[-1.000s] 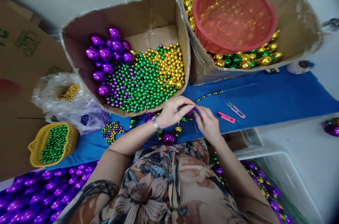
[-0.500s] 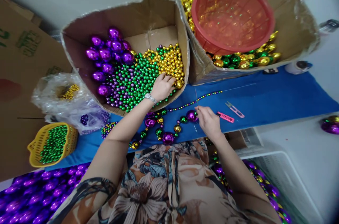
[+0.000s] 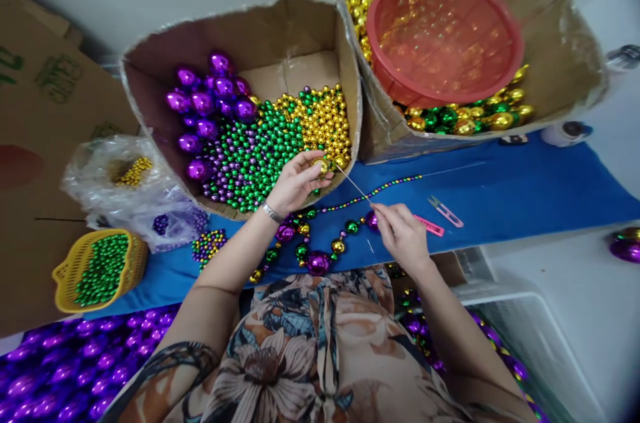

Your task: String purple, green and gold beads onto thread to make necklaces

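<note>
My left hand [image 3: 296,182] is at the near right rim of the cardboard box [image 3: 350,50], fingertips closed on a shiny gold bead [image 3: 320,164]. A thin needle [image 3: 354,184] is pinched in my right hand [image 3: 404,236]; its tip points at my left fingertips. Whether the tip is inside the bead I cannot tell. Below the hands lies a strung bead garland [image 3: 319,263] of large purple, gold and green balls. Small loose green beads [image 3: 270,143] and gold beads [image 3: 330,120] fill the box's near part, with big purple balls [image 3: 203,103] on its left.
A second box holds gold and green balls under a red basket [image 3: 445,93]. On the blue cloth [image 3: 530,190] lie a small-bead string [image 3: 373,193], thread snips [image 3: 445,211] and a pink cutter [image 3: 430,226]. A yellow basket [image 3: 135,263] of green beads stands left.
My left hand has turned and come up from the beads with a gold bead in its fingers. The needle in my right hand has swung from upright to slanting left toward it.
</note>
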Tool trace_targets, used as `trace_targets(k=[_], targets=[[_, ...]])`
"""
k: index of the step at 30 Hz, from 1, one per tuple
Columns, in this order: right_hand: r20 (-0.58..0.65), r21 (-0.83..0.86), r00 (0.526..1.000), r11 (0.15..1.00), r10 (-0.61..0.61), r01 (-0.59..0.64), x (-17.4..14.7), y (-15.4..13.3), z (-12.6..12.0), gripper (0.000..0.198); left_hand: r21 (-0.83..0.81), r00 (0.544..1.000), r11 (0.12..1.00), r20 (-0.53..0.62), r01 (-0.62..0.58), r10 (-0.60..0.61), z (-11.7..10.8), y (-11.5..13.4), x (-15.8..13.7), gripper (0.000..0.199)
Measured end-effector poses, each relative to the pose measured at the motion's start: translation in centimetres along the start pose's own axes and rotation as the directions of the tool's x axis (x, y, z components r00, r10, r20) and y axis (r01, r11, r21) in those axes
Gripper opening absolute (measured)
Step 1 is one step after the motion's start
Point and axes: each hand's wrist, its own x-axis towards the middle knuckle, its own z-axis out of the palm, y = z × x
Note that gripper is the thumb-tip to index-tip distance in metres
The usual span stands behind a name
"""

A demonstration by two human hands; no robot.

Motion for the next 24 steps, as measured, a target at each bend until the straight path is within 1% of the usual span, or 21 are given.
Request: trace_targets(k=[1, 3, 8, 12, 16, 18, 21, 24], targets=[[0.007, -0.032, 1.0, 0.999, -0.013, 0.014, 0.0, -0.2, 0.1, 0.027, -0.041, 1.0, 0.999, -0.011, 0.013, -0.014, -0.1, 0.0, -0.2, 0.042], [0.037, -0.091, 0.999, 0.995, -0.035, 0.038, 0.1, -0.5, 0.2, 0.028, -0.071, 1.0, 0.997, -0.022, 0.021, -0.022, -0.3, 0.1, -0.6, 0.04], [0.068, -0.166, 0.997, 0.985, -0.032, 0.042, 0.1, -0.9, 0.4, 0.029, -0.03, 1.0, 1.0, -0.016, -0.005, 0.005, -0.5, 0.0, -0.9, 0.038], [0.062, -0.207, 0.997, 0.977, -0.043, 0.055, 0.1, -0.9, 0.5, 0.028, 0.078, 0.997, 0.995, -0.02, -0.069, 0.071, -0.3, -0.2, -1.1, 0.04], [0.059, -0.294, 0.994, 0.95, -0.089, 0.103, 0.3, -1.1, 0.7, 0.027, 0.272, 0.98, 0.946, -0.043, -0.177, 0.195, 0.4, -0.7, -1.6, 0.046], [0.058, -0.272, 0.993, 0.956, -0.101, 0.113, 0.4, -1.3, 0.8, 0.027, 0.304, 0.976, 0.933, -0.042, -0.192, 0.215, 0.8, -1.0, -1.8, 0.047], [0.073, -0.172, 0.993, 0.979, -0.095, 0.106, 0.3, -1.5, 0.9, 0.026, 0.209, 0.984, 0.965, -0.053, -0.155, 0.17, 1.0, -1.3, -2.0, 0.044], [0.087, -0.136, 0.993, 0.986, -0.079, 0.091, 0.1, -1.5, 1.0, 0.026, 0.074, 0.995, 0.995, -0.072, -0.069, 0.075, 1.1, -1.5, -2.2, 0.044]])
